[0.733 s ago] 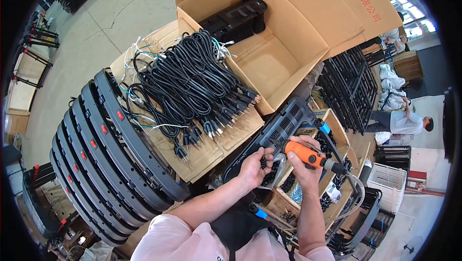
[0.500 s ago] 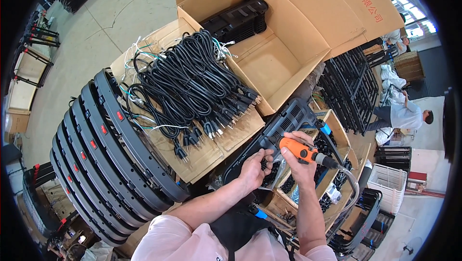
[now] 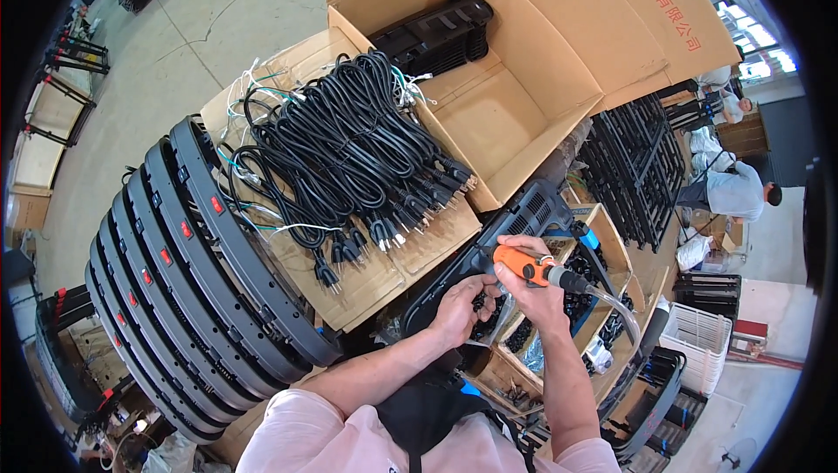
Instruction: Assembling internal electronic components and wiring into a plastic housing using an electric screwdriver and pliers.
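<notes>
2 hands raised: right hand (image 3: 532, 294) clenches orange driver (image 3: 522, 264); left hand (image 3: 463, 305) pinches black panel (image 3: 489, 250).

Right hand (image 3: 534, 288) grips a power screwdriver (image 3: 525, 264): orange plastic body, slight sheen, dark matt collar, clear flexible plastic hose (image 3: 615, 305) off its rear. Left hand (image 3: 460, 309) is on a black panel (image 3: 489, 250), matt moulded plastic with a slotted grille. Power cords (image 3: 345, 154): black rubbery jacket, smooth, semi-gloss, metal prongs glinting. Cardboard box (image 3: 532, 63) and cardboard sheet (image 3: 384, 268): plain brown paperboard, dull, a bit creased. Stacked black panels (image 3: 188, 272): plastic, satin finish, small glossy red switches. Wooden tray (image 3: 497, 377): raw, unfinished. Floor (image 3: 223, 6): grey concrete, smooth, faintly cracked. Shirt (image 3: 332, 442): pale pink cloth, soft matt.
</notes>
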The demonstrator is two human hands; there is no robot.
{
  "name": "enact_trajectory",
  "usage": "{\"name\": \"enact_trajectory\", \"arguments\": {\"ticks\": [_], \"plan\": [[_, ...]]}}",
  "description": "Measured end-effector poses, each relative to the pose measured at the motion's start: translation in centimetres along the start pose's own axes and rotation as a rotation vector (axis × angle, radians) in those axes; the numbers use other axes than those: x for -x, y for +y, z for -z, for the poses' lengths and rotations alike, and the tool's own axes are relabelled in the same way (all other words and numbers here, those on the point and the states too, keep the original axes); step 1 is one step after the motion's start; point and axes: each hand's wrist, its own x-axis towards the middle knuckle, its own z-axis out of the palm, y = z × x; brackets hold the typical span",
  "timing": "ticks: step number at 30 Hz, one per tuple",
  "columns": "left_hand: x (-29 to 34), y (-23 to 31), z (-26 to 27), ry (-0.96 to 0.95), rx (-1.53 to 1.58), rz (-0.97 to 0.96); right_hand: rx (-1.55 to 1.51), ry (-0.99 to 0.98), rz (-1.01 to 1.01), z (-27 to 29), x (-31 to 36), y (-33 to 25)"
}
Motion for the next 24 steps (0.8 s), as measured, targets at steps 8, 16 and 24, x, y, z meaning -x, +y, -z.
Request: {"name": "enact_trajectory", "arguments": {"ticks": [8,16,24], "plan": [[0.0,-0.7,1.2,-0.12,-0.236,-0.052,-0.003,-0.066,0.04,0.1,0.0,0.6],[0.0,-0.5,1.4,-0.095,-0.187,0.007,0.019,-0.097,0.052,0.3,-0.1,0.8],[2.8,-2.1,2.0,-0.033,-0.338,0.002,-0.259,0.185,0.149,2.9,6.5,-2.4]]}}
